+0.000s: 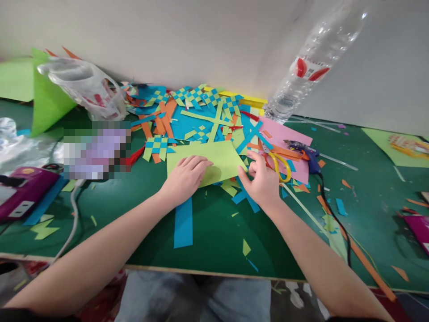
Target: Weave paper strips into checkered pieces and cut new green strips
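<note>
A sheet of light green paper (221, 156) lies on the green tabletop in front of me. My left hand (187, 174) rests on its left part, palm down, with fingers stretched out. At the paper's right corner is my right hand (263, 179), fingers bent and apart, the thumb tip touching the edge. Just beyond the right hand are yellow-handled scissors (280, 166), their blades partly hidden. A blue paper strip (183, 223) sticks out from beneath my left hand. Woven blue-and-green paper pieces (157, 146) lie behind the sheet.
A glue gun (311, 161) with a black cord lies on pink paper (301, 132). A plastic bottle (311, 67) leans at the back wall. Leftward are a plastic-bagged cup (83, 85), a blurred phone-like object (100, 152) and a purple device (28, 192). Paper scraps (246, 247) are scattered about.
</note>
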### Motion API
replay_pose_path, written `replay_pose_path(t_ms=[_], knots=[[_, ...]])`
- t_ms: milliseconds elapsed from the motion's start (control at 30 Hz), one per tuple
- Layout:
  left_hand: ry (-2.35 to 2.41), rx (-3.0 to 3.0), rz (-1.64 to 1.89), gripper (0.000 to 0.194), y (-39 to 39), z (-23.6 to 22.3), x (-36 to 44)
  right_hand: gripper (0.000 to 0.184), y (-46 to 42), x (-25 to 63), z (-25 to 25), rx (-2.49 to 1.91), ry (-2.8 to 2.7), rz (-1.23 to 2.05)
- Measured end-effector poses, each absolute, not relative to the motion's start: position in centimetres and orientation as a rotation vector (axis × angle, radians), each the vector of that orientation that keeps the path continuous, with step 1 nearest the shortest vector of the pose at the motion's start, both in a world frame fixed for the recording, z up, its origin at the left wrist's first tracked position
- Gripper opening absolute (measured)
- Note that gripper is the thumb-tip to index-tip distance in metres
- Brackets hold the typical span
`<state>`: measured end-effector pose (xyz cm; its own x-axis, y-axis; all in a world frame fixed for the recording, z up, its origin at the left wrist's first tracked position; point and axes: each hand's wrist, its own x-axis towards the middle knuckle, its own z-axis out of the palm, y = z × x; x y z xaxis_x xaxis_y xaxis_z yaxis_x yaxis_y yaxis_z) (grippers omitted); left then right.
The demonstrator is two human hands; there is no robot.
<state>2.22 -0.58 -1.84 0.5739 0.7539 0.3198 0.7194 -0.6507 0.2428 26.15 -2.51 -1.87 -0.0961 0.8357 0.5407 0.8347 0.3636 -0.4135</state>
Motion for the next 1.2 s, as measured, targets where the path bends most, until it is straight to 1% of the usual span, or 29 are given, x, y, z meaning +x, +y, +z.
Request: replay_pose_path(t_ms=[100, 167, 200, 267, 400, 800, 933, 1033, 1200], knots=[[1.309, 2.691, 0.587, 0.036, -0.3, -2.3, 2.1, 0.019, -3.0, 25.9, -1.5, -1.132, -2.072, -0.188], [1.317, 2.691, 0.568, 0.037, -0.1, -2.6, 2.1, 0.01, -3.3, 25.5, -1.3, -0.899, -2.272, -0.153], [1.319, 2.69, 0.564, 0.037, -0.1, -2.7, 2.2, 0.008, -3.4, 25.2, -1.3, -0.805, -2.376, -0.097], [1.323, 2.681, 0.567, 0.037, 0.0, -2.9, 2.2, 0.01, -3.6, 24.9, -1.2, -0.695, -2.542, 0.037], [1.316, 2.673, 0.577, 0.036, 0.1, -3.3, 2.3, 0.018, -3.7, 24.7, -1.3, -0.677, -2.658, 0.183], [1.256, 2.629, 0.565, 0.033, 0.4, -3.3, 2.2, 0.019, -2.8, 26.0, -0.9, -0.69, -2.597, 0.101], [1.252, 2.613, 0.569, 0.032, 0.3, -3.2, 2.2, 0.025, -2.4, 26.7, -0.7, -0.809, -2.538, 0.194], [1.253, 2.613, 0.566, 0.032, 0.3, -3.1, 2.2, 0.033, -2.1, 27.3, -0.7, -0.96, -2.478, 0.265], [1.253, 2.611, 0.526, 0.032, 0.3, -3.1, 2.1, 0.041, -1.9, 27.9, -0.6, -1.08, -2.503, 0.099]])
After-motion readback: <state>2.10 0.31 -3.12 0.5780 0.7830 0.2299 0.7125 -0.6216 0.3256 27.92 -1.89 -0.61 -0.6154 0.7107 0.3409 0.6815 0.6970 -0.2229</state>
